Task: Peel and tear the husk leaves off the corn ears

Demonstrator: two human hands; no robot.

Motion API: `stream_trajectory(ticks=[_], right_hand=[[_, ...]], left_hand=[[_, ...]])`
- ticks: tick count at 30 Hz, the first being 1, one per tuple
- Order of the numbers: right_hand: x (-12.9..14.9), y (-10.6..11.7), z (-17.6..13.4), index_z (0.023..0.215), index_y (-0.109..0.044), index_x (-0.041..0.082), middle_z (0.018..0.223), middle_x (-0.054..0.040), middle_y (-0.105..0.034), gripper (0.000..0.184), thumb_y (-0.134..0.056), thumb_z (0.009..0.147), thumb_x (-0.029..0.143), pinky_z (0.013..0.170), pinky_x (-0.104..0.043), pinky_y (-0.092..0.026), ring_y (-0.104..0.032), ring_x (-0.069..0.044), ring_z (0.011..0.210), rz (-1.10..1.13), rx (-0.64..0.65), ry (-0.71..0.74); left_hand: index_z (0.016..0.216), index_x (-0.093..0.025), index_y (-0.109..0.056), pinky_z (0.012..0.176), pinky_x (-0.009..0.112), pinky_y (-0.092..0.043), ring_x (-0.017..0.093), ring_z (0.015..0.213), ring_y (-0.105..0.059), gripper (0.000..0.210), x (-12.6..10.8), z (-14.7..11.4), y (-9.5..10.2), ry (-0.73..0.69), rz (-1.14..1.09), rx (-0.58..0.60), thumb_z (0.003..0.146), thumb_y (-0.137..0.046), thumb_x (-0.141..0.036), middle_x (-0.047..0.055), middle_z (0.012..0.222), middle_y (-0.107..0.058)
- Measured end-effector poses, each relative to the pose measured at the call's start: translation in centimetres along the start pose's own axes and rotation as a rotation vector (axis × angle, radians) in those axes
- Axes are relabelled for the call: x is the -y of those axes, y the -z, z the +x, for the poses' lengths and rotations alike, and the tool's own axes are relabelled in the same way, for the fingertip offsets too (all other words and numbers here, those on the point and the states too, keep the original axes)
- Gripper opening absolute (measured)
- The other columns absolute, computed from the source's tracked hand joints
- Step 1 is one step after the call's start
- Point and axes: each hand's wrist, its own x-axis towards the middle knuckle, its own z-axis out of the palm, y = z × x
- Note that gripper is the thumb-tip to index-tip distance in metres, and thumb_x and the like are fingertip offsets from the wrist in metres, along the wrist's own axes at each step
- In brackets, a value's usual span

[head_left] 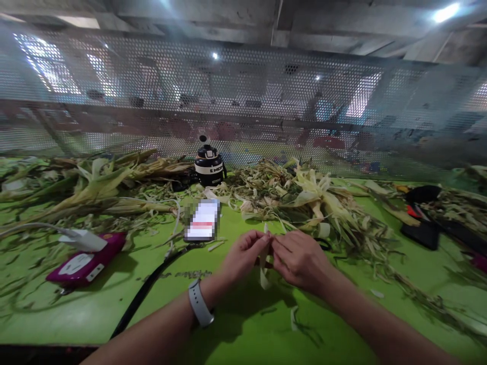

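Note:
Both my hands meet over the green table [213, 314], fingertips close together. Between them is a pale strip of corn husk [264, 276], hanging down below the fingers with a short end poking up above. My left hand [247, 252], with a light watch band on the wrist, pinches the strip between thumb and forefinger. My right hand [302, 256] is closed beside it, its fingers curled against the same strip; the exact grip is partly hidden. Small husk scraps [293, 319] lie on the table below my hands.
A phone [202, 220] lies beyond my left hand, with a black strap [152, 279] running from it. To the left sits a magenta power strip [81, 266] with a white plug. Heaps of corn husks [315, 197], a black bottle [210, 170] and a perforated screen [251, 101] stand behind.

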Motion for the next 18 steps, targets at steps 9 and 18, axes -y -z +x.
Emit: stream_trajectory(ticks=[9, 18], right_hand=[[-0.45, -0.26, -0.20, 0.099, -0.071, 0.018, 0.086, -0.0062, -0.074, 0.025, -0.049, 0.089, 0.023, 0.068, -0.027, -0.053, -0.068, -0.017, 0.073, 0.483, -0.119, -0.296], [-0.49, -0.38, -0.26, 0.091, -0.072, 0.019, 0.073, -0.0040, -0.072, 0.022, -0.050, 0.089, 0.023, 0.061, -0.025, -0.049, -0.065, -0.015, 0.063, 0.433, -0.056, -0.318]], left_hand=[[0.081, -0.016, -0.051, 0.057, 0.026, -0.052, 0.012, 0.063, -0.057, 0.036, -0.11, -0.16, -0.54, -0.078, 0.061, 0.041, 0.078, -0.057, -0.052, 0.000, 0.071, -0.057], [0.081, -0.017, -0.050, 0.057, 0.025, -0.052, 0.013, 0.063, -0.058, 0.035, 0.52, -0.17, -0.18, -0.139, 0.230, 0.083, 0.085, -0.047, -0.051, 0.003, 0.071, -0.057]])
